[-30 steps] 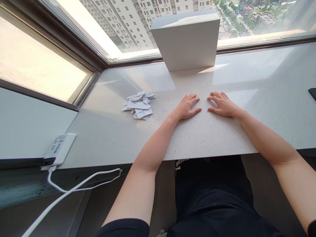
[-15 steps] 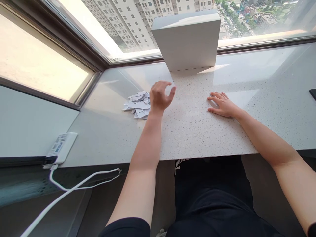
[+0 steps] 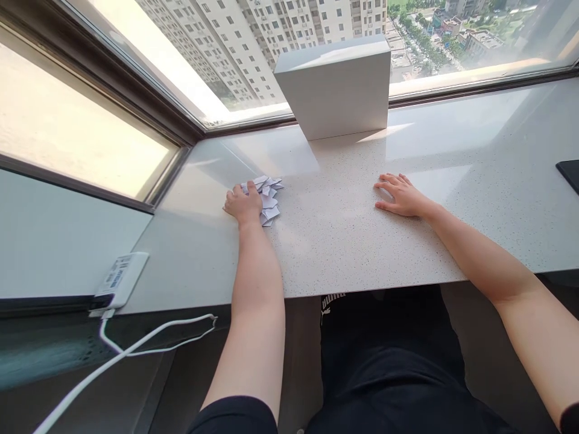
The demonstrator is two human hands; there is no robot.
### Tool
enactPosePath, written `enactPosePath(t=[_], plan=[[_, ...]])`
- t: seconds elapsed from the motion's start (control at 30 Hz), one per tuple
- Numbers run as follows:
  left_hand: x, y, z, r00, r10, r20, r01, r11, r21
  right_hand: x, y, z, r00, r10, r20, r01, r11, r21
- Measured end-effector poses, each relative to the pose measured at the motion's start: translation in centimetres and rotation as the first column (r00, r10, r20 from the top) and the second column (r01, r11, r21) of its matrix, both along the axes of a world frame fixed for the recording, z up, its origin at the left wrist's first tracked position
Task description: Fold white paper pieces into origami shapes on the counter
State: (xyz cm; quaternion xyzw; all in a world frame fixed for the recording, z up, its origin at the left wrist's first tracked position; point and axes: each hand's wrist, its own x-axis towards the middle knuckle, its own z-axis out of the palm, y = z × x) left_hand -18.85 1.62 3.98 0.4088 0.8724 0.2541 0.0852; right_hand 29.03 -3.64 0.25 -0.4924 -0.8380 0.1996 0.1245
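Observation:
A loose pile of folded white paper pieces (image 3: 270,202) lies on the speckled white counter (image 3: 335,241), left of centre. My left hand (image 3: 243,204) rests against the left side of the pile, its fingers curved and partly spread, covering some of the papers. It does not show whether any piece is gripped. On the counter to the right, my right hand (image 3: 400,196) lies palm down with its fingers apart and holds nothing.
A white box (image 3: 339,93) stands at the back by the window. On the left edge sits a white power bank (image 3: 124,278) with a white cable (image 3: 149,334) hanging below. A dark flat object (image 3: 570,173) lies at the far right.
My left hand has moved left and down, from the right side of the paper pile to its left side. My right hand stays in place. The view has shifted slightly.

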Motion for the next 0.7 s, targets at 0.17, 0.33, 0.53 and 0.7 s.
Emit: enactPosePath(t=[0.17,0.33,0.53,0.7], plan=[[-1.2,0.2,-0.6,0.994,-0.099,0.043,0.101,0.994,-0.040,0.1,0.1,-0.2,1.000,0.002,-0.008,-0.002,1.000,0.007],[-0.5,0.6,-1.0,0.971,-0.223,0.090,0.226,0.974,-0.030,0.0,0.0,0.0,1.000,-0.003,0.003,0.003,1.000,-0.004],[3.4,0.9,-1.0,0.949,-0.313,-0.039,0.304,0.940,-0.156,0.0,-0.1,0.0,1.000,-0.004,-0.006,0.004,1.000,0.004],[6.1,1.8,-2.8,0.874,-0.485,-0.029,0.478,0.868,-0.135,0.0,0.0,0.0,1.000,0.005,-0.004,-0.005,1.000,0.000]])
